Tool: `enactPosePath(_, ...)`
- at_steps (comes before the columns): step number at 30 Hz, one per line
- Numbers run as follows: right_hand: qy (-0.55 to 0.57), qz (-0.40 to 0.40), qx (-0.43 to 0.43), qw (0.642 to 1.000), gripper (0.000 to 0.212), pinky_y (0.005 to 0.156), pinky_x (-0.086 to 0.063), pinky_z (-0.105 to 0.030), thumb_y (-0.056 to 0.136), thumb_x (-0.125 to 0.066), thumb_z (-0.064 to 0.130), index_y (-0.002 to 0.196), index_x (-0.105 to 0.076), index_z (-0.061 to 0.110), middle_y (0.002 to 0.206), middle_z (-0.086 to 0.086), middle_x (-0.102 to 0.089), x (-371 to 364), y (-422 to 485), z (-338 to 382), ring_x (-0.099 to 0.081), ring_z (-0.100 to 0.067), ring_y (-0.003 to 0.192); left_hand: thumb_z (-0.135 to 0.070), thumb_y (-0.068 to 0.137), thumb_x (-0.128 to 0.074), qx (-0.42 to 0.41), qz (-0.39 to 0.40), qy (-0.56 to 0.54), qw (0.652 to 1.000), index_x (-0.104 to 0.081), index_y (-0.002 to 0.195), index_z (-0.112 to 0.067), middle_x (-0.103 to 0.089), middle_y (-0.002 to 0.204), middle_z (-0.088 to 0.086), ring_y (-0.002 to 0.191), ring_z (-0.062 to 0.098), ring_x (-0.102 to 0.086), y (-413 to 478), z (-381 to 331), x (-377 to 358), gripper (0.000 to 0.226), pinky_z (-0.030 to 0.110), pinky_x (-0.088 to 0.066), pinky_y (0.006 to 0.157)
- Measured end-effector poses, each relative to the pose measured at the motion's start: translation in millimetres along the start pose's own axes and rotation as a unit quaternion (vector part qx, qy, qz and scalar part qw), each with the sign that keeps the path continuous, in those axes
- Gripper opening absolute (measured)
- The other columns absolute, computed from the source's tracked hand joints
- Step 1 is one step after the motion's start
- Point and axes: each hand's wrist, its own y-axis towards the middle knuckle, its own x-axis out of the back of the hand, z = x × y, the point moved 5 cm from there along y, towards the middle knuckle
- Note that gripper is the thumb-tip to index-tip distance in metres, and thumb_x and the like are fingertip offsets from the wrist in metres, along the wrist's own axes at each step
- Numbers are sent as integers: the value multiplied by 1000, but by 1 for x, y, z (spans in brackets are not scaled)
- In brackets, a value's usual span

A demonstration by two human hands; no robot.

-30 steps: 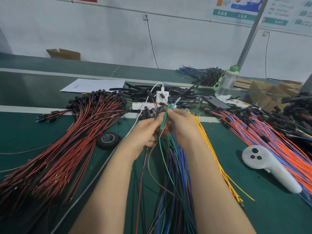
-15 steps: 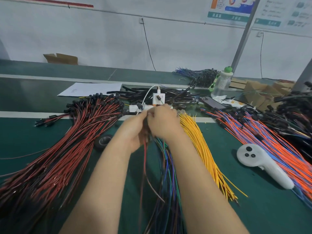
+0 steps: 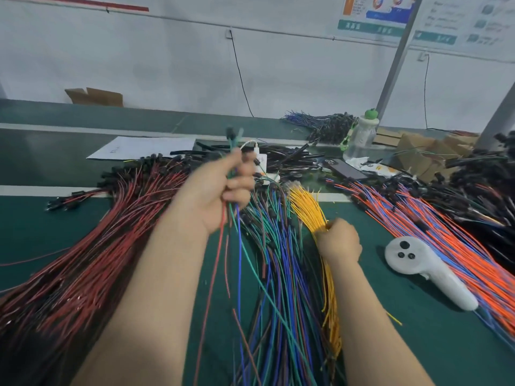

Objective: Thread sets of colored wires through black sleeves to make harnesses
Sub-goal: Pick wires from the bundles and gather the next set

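Green bench (image 3: 418, 344), wire heaps. Left hand (image 3: 220, 190) grips a red-green-blue wire set (image 3: 239, 232), held high; right hand (image 3: 338, 242) pinches among yellow wires (image 3: 306, 207). Likely gathering a set. Next: free one yellow strand, join it, then sleeve.

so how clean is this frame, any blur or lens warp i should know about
Head view: motion blur smears the left hand and the tips of the colored wires it grips; the right hand, pinching the yellow wires, is sharper. Head view: wide-angle warp leans the grey pole; lighting is flat, with a soft shadow beside the white controller.
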Motion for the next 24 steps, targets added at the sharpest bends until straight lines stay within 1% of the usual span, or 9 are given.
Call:
enactPosePath(5,95,-60,4,994,21,85,-49,-38,96,-49,15,107,-64,5,105,-15,-67,12,2,-2,-60,-34,99,-20,101,-42,66,-85,129,986,-56,92,-5,-53,55,-1,36,1,-39,23,58,24,22,12,-28,30)
enactPosePath(9,285,-131,69,947,11,64,-29,-23,97,-46,12,99,-55,6,93,-7,-60,37,-14,23,-55,-25,90,-22,102,-39,53,-125,92,986,-54,104,-5,-66,61,4,48,10,-51,34,88,13,23,17,-43,37)
enactPosePath(11,268,-97,151,947,9,63,-31,-23,95,-49,14,95,-57,10,86,-1,-59,45,-27,45,-53,-19,82,-20,101,-43,49,-133,53,988,-53,109,-7,-69,78,8,60,16,-56,41,97,0,18,22,-52,49)
enactPosePath(13,186,-16,229,955,8,58,-36,-21,90,-53,14,84,-57,17,79,2,-63,46,-41,62,-53,-13,70,-18,100,-44,30,-147,51,987,-54,103,-12,-68,78,3,55,14,-57,48,98,-11,12,20,-46,46)
enactPosePath(15,142,73,285,945,10,50,-37,-14,88,-55,13,81,-56,19,66,7,-61,45,-52,69,-51,-9,58,-15,101,-41,0,-157,68,985,-53,95,-12,-68,61,-7,43,10,-57,51,92,-24,14,14,-38,41)
enactPosePath(18,234,155,290,915,19,56,-43,-17,93,-57,18,74,-56,18,57,8,-57,58,-53,59,-55,-7,51,-16,103,-34,-20,-136,-45,990,-47,79,-13,-48,40,-7,31,6,-44,58,69,-31,27,11,-33,34)
enactPosePath(20,280,63,237,928,19,66,-47,-27,93,-56,21,75,-63,19,66,5,-66,77,-33,33,-63,-12,63,-17,103,-33,-34,-75,-141,987,-43,73,-14,-34,43,-8,31,2,-31,62,41,-33,32,12,-24,30)
enactPosePath(22,185,-102,141,967,17,76,-44,-30,93,-54,20,92,-70,14,89,-5,-71,97,-5,-3,-65,-23,88,-16,101,-33,-52,-9,-157,986,-42,71,-15,-27,52,-9,36,1,-25,60,17,-43,32,12,-20,33)
enactPosePath(24,35,-106,67,992,27,91,-43,-35,94,-51,20,112,-66,6,116,-17,-65,96,21,-26,-58,-33,111,-14,99,-35,-46,32,-155,986,-44,69,-14,-30,46,-10,33,2,-30,58,10,-61,31,12,-26,31)
